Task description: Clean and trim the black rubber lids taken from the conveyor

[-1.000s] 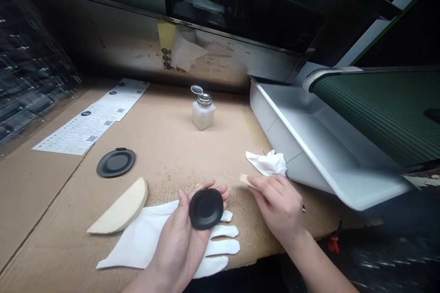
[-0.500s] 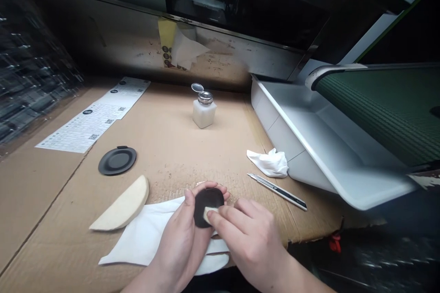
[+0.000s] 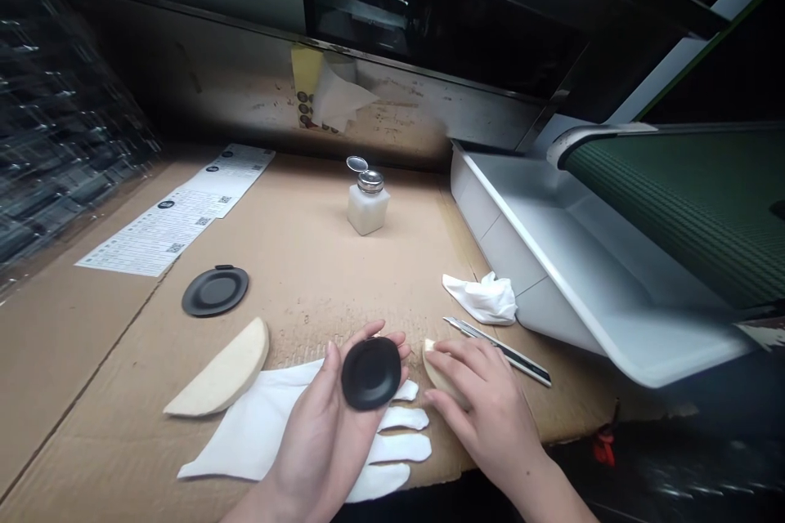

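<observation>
On the upturned palm of my left hand (image 3: 334, 417) rests a small, glossy, roundish black disc (image 3: 371, 373), the fingers cupped under it and the thumb at its left edge. Right of it, low over the cardboard, my right hand (image 3: 487, 400) has its fingers closed over a cream-coloured pad (image 3: 437, 372), partly hidden by them. Under my left hand lies a white glove (image 3: 257, 425). A larger cream half-round pad (image 3: 221, 372) overlaps the glove's left side. Behind my right hand is a utility knife (image 3: 521, 361).
A larger black disc with a tab (image 3: 214, 291) lies at left, below printed paper sheets (image 3: 147, 233). A pump bottle (image 3: 368, 208) with a raised lid stands mid-table. A crumpled white cloth (image 3: 487, 298) touches a grey tub (image 3: 540, 294) beside a green conveyor belt (image 3: 680, 204).
My right hand has moved right, off the black disc, carrying the cream pad down toward the cardboard. The disc's face is now uncovered on my left palm. The view has shifted slightly.
</observation>
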Tool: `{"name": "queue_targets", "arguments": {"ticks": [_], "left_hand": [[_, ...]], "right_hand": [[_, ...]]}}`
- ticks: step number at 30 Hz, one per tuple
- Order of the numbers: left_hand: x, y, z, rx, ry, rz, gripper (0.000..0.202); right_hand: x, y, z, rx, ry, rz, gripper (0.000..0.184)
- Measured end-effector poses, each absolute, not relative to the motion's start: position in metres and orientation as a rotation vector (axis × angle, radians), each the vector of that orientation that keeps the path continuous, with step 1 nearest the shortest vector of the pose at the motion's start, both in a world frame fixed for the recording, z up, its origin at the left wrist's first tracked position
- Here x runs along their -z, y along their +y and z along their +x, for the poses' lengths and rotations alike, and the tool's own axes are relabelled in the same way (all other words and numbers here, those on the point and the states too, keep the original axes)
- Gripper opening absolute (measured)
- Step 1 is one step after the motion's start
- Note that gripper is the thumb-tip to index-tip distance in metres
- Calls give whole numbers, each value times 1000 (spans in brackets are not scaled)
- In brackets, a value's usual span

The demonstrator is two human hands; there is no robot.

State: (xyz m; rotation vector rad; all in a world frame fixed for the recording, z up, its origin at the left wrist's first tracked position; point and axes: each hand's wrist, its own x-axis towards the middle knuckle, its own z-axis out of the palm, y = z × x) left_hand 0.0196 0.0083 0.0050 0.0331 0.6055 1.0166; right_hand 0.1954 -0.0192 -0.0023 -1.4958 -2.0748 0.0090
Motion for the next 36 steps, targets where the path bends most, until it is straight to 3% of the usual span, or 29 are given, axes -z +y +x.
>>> {"name": "queue_targets", "arguments": {"ticks": [17, 25, 36], "left_hand": [[-3, 5, 18, -1009, 456, 112, 29], [-5, 3, 13, -951, 467, 120, 30], [-3, 5, 15, -1003, 549, 23, 47]], "right_hand": [[-21, 23, 156, -167, -2050, -1310, 17], [-35, 30, 165, -458, -2188, -1481, 19], [-18, 10, 229, -138, -2004, -1729, 14]]}}
